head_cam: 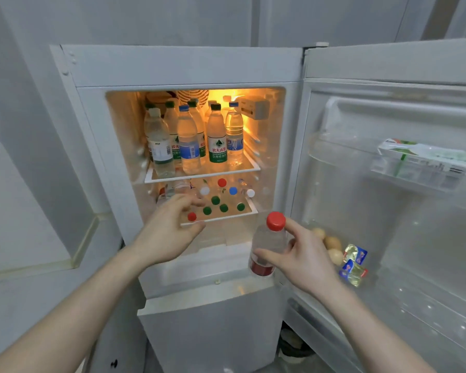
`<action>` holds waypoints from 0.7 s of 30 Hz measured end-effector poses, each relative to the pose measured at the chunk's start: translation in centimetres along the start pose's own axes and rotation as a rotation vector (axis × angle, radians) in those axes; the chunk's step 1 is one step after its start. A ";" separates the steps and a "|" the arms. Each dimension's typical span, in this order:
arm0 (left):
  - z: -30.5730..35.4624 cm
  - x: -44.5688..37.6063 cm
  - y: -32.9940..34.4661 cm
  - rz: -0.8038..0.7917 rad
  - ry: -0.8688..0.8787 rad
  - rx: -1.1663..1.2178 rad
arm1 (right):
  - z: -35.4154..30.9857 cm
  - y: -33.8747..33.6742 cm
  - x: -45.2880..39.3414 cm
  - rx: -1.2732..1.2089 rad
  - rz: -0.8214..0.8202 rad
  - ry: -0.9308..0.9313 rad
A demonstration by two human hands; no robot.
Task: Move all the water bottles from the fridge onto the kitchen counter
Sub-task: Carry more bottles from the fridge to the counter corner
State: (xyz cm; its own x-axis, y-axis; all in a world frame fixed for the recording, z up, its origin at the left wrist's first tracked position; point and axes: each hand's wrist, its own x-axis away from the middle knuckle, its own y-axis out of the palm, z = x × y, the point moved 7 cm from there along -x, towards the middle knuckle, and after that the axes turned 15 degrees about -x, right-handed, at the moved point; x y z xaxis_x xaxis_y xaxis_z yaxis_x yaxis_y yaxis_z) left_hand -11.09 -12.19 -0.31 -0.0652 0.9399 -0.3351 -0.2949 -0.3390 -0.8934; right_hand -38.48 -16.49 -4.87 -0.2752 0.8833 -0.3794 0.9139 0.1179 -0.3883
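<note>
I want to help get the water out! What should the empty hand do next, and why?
Probably close the left hand on the red-capped bottle at the lower shelf's front edge. That hand is empty and nearest it; the right hand already holds a bottle.

The fridge point(189, 65) is smooth white plastic or painted metal; which one is hard to tell. Its shelves point(202, 175) look like clear glass with white plastic edges. The bottles point(189, 141) are clear shiny plastic with paper-like labels and plastic caps. The door rack point(414, 173) is clear, see-through plastic. The small packets point(354, 262) in the door are shiny foil. The eggs point(332, 242) look smooth and matt.
</note>
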 end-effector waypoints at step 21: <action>-15.9 -22.6 -1.9 0.287 -0.619 0.090 | -2.4 7.3 -19.0 -0.197 -0.138 -0.053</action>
State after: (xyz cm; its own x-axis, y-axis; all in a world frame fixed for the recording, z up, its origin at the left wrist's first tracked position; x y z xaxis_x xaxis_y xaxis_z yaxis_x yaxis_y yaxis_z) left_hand 6.07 -33.47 4.22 -0.6772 0.6727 -0.2981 -0.2608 -0.5983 -0.7576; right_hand -25.80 -31.33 1.54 -0.4120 0.8283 -0.3797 0.9057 0.3267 -0.2699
